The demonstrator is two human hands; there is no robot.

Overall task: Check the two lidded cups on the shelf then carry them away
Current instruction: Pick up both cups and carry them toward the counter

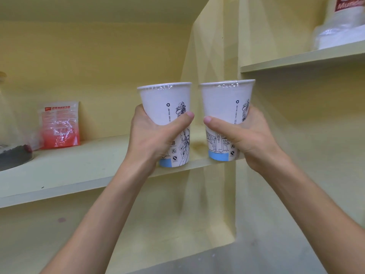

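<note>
Recycling mark on each cup (pixel 165 107)

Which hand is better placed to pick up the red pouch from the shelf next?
Neither is free, but the left hand is nearer: the red pouch stands on its side. It must first set down its cup.

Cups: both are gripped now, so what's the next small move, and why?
Probably draw both straight back off the shelf, keeping them upright. The left hand wraps the left cup and the right hand wraps the right cup; both bases sit at the shelf's front edge, and the film lids look sealed.
</note>
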